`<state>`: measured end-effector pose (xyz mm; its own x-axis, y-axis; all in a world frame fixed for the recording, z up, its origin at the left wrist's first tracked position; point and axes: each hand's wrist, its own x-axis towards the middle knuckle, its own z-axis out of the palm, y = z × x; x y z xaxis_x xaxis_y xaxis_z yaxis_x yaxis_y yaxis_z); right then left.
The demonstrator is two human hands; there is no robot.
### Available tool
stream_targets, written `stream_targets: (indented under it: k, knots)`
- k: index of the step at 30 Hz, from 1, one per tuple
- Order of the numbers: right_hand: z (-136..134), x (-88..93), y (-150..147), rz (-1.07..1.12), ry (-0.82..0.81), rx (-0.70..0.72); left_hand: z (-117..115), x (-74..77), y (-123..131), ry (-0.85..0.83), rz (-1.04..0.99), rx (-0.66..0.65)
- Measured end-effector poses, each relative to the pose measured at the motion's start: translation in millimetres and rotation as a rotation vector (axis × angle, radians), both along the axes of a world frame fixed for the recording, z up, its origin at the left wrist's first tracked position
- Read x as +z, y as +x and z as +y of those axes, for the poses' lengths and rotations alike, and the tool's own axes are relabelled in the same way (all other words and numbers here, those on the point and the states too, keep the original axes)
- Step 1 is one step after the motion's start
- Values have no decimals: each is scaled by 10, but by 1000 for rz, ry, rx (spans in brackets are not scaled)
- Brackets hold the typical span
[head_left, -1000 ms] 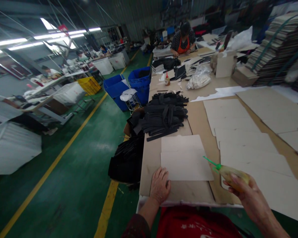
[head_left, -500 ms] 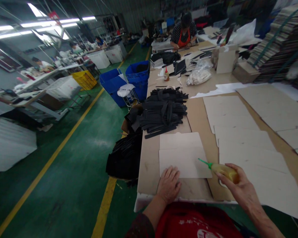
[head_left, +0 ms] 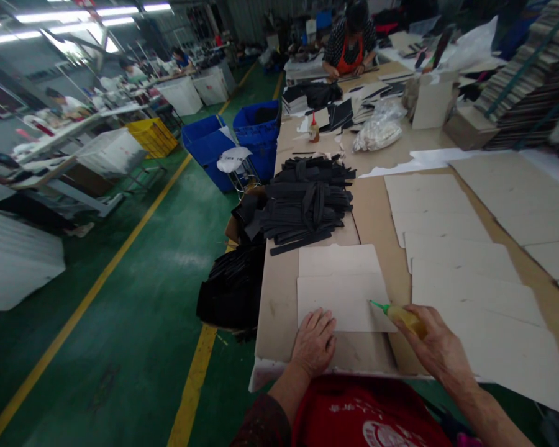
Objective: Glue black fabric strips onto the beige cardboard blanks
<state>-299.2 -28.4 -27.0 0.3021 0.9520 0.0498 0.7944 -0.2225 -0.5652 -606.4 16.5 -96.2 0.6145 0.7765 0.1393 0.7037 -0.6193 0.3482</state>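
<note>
My left hand point(head_left: 314, 341) lies flat, fingers stretched out, on the lower left corner of a pale cardboard sheet point(head_left: 340, 298). Another part of pale board point(head_left: 338, 259) shows just beyond it, and whether they are two pieces I cannot tell. In my right hand point(head_left: 440, 344) is a squeeze bottle point(head_left: 410, 321) of amber liquid, probably glue, held tilted. Its green nozzle points left, close over the right part of the sheet; whether the tip touches I cannot tell.
Black strips point(head_left: 307, 205) lie bundled beyond the sheet. More pale boards point(head_left: 466, 298) cover the table's right side. A second bottle point(head_left: 313, 129) and a plastic bag point(head_left: 379, 130) stand farther back. Blue bins point(head_left: 258, 133) are left of the table. A co-worker point(head_left: 351, 43) works at the far end.
My right hand has shifted slightly left with the bottle, its fingers wrapped further around it. My left hand stays on the sheet. The whole view has moved a little.
</note>
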Motion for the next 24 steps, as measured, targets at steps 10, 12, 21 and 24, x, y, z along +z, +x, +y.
stream_targets:
  k: [10,12,21,24]
  knots:
    - [7,-28,10,-140,-49,58,4,16,3,-18,1,3]
    - [31,23,-13,-150,-62,46,4,13,5,-14,1,5]
    - [106,158,-73,-84,-132,-104,-7,-9,12,-8,11,9]
    - [85,213,-53,80,-103,-211,-7,-12,8,-3,13,8]
